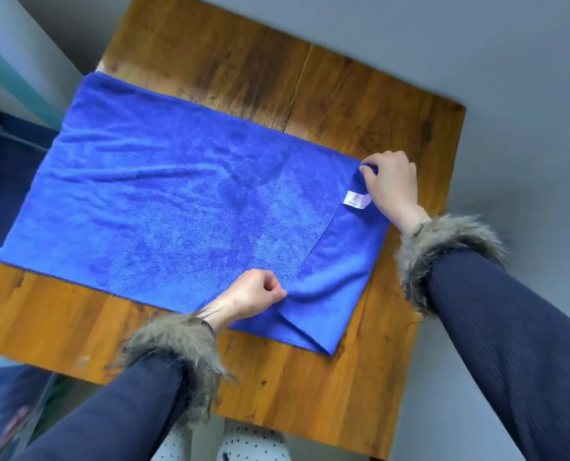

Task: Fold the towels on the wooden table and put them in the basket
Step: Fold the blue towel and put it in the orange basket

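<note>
A blue towel (163, 201) lies spread across the wooden table (343, 94), folded over itself so an upper layer ends short of the right edge. A white label (356, 199) shows near that upper layer's far right corner. My right hand (391, 186) pinches the far right corner of the upper layer. My left hand (253, 296) pinches the near right corner of the same layer at the towel's front edge. No basket is in view.
The towel's left edge hangs slightly past the table's left side. Grey floor (509, 78) surrounds the table on the right and far sides. A dark blue surface (1, 181) lies to the left. Fur-cuffed dark sleeves cover both forearms.
</note>
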Tool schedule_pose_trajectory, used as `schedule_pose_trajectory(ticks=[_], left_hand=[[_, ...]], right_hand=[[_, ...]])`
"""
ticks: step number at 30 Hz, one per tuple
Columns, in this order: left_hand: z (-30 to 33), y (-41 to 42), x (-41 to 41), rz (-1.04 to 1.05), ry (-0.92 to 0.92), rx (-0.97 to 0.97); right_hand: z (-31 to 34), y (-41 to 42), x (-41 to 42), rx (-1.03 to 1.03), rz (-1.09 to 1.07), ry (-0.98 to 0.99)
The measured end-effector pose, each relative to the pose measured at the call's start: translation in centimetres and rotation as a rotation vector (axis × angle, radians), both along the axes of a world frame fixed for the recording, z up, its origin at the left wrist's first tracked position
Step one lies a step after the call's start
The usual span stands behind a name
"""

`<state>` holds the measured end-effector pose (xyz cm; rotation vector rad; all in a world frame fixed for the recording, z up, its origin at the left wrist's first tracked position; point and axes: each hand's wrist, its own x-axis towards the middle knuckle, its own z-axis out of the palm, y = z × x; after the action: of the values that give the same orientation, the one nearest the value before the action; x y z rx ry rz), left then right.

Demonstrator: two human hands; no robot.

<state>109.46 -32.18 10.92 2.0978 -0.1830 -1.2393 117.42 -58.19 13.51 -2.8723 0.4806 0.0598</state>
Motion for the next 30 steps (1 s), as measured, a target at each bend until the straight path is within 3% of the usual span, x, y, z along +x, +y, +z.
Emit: schedule_pose_trajectory(ticks=[3,7,13,23,30], left_hand=[[1.5,0.5,-0.1,0.01,0.039,-0.048],[5.8,2.1,0.3,0.216,0.094,-0.371],[11.6,7.8,1.9,0.474,-0.066,-0.606],[15.4,22.6,5.5,0.835,-0.321,-0.624],[9.2,30.0,7.7,1.247,-0.334,-0.426]], right_hand=[[2.7,0.8,-1.3,0.078,-0.021,-0.073],[6.6,2.5,-2.4,0.181,0.074,-0.071],[12.0,8.1,0.5,0.343,0.168,-0.11],[16.3,21.9,8.4,0.503,0.258,-0.259],[13.7,29.2,14.2,0.542,0.208,-0.208]])
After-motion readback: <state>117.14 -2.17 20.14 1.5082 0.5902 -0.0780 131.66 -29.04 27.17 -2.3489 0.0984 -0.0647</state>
